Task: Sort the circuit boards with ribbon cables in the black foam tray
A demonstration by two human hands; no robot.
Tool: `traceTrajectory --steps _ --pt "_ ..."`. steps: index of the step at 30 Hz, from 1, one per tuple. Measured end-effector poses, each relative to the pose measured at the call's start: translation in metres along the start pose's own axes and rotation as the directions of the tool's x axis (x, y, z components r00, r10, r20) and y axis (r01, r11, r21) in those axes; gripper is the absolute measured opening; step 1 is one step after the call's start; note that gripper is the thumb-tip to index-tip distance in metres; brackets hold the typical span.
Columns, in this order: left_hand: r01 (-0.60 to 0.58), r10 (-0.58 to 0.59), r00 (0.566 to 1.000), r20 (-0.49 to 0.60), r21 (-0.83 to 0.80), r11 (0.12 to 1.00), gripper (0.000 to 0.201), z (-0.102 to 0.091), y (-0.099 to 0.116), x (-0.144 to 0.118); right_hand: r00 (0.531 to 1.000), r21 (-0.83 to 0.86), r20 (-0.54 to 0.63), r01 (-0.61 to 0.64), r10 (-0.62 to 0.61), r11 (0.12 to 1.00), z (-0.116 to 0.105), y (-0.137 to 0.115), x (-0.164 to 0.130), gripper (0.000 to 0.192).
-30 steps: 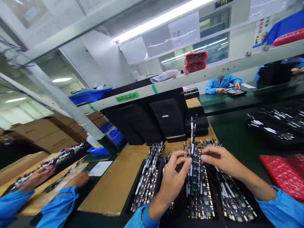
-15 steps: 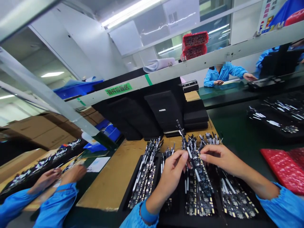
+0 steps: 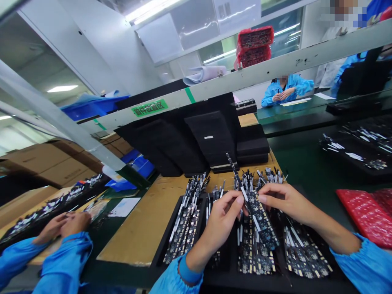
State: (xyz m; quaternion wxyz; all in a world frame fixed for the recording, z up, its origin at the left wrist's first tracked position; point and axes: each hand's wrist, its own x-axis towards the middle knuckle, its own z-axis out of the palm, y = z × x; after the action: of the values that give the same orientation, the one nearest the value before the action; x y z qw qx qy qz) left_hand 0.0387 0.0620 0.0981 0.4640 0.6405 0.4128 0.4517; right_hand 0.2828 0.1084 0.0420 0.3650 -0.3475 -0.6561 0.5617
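fingers pinch thin, oblong board; matte-black tray

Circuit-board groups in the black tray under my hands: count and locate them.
4: the leftmost group; the second group, mostly hidden behind the left hand; the third group, under the held circuit board; the rightmost group. More may be hidden.

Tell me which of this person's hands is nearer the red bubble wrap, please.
Right. The right hand, by the circuit board's right edge, is left of the red bubble wrap; the left hand is farther left.
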Motion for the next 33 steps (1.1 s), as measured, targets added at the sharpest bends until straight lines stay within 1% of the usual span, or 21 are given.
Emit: traceTrajectory --steps 2,4,10,14,20,24,29,33 --pt "-0.004 0.004 1.0 0.002 -0.002 1.0 0.022 0.0 0.0 0.0 1.0 0.012 -0.005 0.003 -0.003 1.0 0.0 0.0 0.0 0.028" --pt "-0.001 0.001 1.0 0.006 0.006 1.0 0.024 0.0 0.0 0.0 1.0 0.021 -0.01 -0.001 0.001 1.0 0.001 -0.002 -0.001 0.03" --pt "0.076 -0.078 0.996 0.038 0.049 0.996 0.023 0.0 -0.003 0.001 0.998 0.053 -0.04 -0.036 0.038 0.998 0.006 -0.012 -0.006 0.047" --pt "0.092 -0.094 0.995 0.037 0.044 0.995 0.023 0.001 -0.003 0.002 0.998 0.056 -0.031 -0.052 0.054 0.997 0.007 -0.015 -0.007 0.054" --pt "0.084 -0.084 0.996 0.0 0.045 0.995 0.023 0.0 -0.004 0.002 0.997 0.103 0.007 -0.077 0.076 0.992 0.005 -0.01 -0.008 0.047" --pt "0.079 -0.079 0.997 0.008 0.043 0.996 0.023 -0.001 -0.004 0.001 0.998 0.096 0.014 -0.069 0.068 0.993 0.004 -0.005 -0.006 0.042" --pt "0.021 -0.02 0.999 0.043 -0.024 0.999 0.033 -0.001 -0.002 0.002 0.999 0.09 -0.001 -0.042 0.042 0.995 0.004 -0.008 -0.007 0.041" --pt "-0.011 0.012 1.0 0.02 -0.038 0.999 0.028 -0.001 0.001 0.001 0.998 0.107 -0.009 -0.055 0.056 0.993 0.004 -0.008 -0.008 0.043"
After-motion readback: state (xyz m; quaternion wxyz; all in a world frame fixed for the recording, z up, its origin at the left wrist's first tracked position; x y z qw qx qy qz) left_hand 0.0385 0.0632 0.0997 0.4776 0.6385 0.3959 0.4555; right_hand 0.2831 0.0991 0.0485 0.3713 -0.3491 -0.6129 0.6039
